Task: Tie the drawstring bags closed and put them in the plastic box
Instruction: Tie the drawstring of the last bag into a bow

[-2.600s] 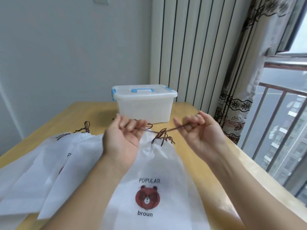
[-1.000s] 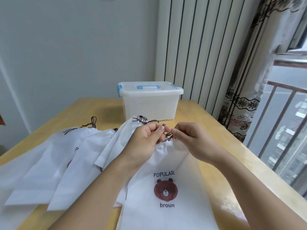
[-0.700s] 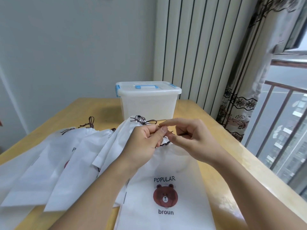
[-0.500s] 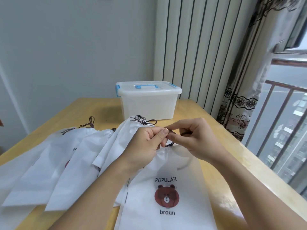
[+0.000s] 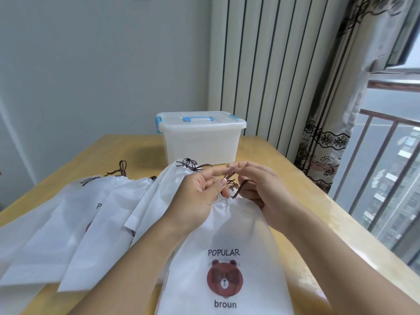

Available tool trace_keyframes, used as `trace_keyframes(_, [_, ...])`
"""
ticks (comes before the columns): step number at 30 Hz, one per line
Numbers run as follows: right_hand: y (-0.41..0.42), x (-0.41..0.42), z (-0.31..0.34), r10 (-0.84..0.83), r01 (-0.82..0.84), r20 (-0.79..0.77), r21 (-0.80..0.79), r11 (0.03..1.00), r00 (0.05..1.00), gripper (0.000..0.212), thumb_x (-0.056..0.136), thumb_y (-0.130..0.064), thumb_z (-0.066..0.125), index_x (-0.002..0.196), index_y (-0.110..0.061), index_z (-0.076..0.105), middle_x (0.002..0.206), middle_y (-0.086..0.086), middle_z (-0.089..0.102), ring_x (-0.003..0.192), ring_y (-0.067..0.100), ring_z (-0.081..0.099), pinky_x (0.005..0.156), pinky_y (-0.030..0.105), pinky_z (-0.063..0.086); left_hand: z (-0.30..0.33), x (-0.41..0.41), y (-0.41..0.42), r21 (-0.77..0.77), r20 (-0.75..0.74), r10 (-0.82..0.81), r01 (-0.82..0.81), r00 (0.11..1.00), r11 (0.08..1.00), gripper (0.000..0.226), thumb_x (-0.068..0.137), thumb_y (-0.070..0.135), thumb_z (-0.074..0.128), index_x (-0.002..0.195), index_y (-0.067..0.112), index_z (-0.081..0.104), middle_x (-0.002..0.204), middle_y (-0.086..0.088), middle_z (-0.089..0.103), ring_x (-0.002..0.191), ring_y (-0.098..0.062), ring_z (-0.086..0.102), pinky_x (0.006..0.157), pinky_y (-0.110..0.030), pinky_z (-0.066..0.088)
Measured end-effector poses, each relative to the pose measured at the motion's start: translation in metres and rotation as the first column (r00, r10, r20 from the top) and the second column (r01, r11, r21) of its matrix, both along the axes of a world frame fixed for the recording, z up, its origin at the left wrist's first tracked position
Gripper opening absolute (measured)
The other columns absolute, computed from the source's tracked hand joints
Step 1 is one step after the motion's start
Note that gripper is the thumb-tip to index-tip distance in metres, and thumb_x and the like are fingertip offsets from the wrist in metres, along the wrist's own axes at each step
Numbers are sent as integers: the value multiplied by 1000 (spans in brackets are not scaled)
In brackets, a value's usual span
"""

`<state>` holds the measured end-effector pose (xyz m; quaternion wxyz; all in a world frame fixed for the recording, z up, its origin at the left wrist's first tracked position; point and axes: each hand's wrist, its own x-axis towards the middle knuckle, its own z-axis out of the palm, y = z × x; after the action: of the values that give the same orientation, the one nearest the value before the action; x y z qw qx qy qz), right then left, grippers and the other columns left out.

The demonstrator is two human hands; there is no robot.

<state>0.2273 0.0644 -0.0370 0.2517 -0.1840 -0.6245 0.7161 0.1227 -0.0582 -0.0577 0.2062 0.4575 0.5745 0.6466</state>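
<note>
Both hands pinch the thin brown braided cord [image 5: 239, 188] at the gathered neck of a soft white drawstring bag [image 5: 227, 258] lying flat on the wooden bench [image 5: 295, 194]: left hand [image 5: 200, 196], right hand [image 5: 268, 192]; behind, the lidded translucent plastic box [image 5: 201, 138]

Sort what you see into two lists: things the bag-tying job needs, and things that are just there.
Needed: bear-print bag, brown drawstring, left hand, right hand, other white bags, lidded plastic box.
Just there: wooden table, patterned curtain, balcony railing.
</note>
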Motion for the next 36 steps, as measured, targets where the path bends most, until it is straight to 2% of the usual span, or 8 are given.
trace_keyframes(5, [3,8,6,-7,12,-17,271,963,1000,34,92,4,48,120,-13,57,63,3,32,47,10,27,41,18,24,2,3,0,15,108,38,-40,993,999,2,100,7,53,102,7,54,67,-3,64,39,-2,36,44,-11,31])
trace_keyframes(14, [-6,12,-1,103,27,-144,697,716,984,18,94,-4,54,103,-20,56,70,-3,57,57,22,56,58,38,42,7,8,-6,-101,72,-21,29,997,994,18,97,11,58,87,6,72,57,2,56,48,-9,44,50,-20,38])
trace_keyframes(18, [-6,11,-2,108,22,-143,693,721,984,11,90,-17,64,99,-22,60,73,3,64,57,33,57,56,52,44,5,11,-5,-117,106,-34,46,994,992,12,86,8,72,97,8,77,90,-10,77,81,-16,71,81,-30,56])
trace_keyframes(21, [-7,10,-3,106,35,-153,713,700,983,6,91,-13,68,94,-17,68,76,-4,67,56,29,64,52,46,47,5,14,-3,-138,155,55,-33,986,990,21,94,8,62,92,-11,70,64,-4,63,50,-7,51,50,-13,43])
trace_keyframes(25, [4,10,-1,-27,148,-170,757,637,985,19,89,-7,74,85,-25,75,64,-16,67,49,8,39,50,20,32,11,13,-2,-103,265,146,-122,953,987,26,95,8,54,78,-3,70,55,-1,51,41,-5,37,43,-13,32])
trace_keyframes(29, [7,9,0,53,22,-94,658,752,994,6,90,-12,74,90,-9,80,70,5,72,56,8,53,55,22,39,16,14,-3,-104,324,196,-171,926,980,28,94,12,53,69,8,64,58,-2,52,35,-3,29,36,-11,25])
trace_keyframes(31, [6,7,-3,78,-20,-75,582,813,994,10,90,-8,73,93,0,78,69,6,69,47,1,44,49,12,33,16,13,-3,-84,348,204,-186,915,979,30,98,15,51,73,5,63,61,-4,53,35,-3,29,34,-11,23])
trace_keyframes(36, [9,3,-8,102,-93,-4,366,926,995,10,89,-9,73,94,-3,79,73,13,66,49,13,24,45,22,21,9,6,0,-52,405,173,-167,898,985,50,106,37,40,92,1,73,63,-3,58,43,-7,24,34,-11,22])
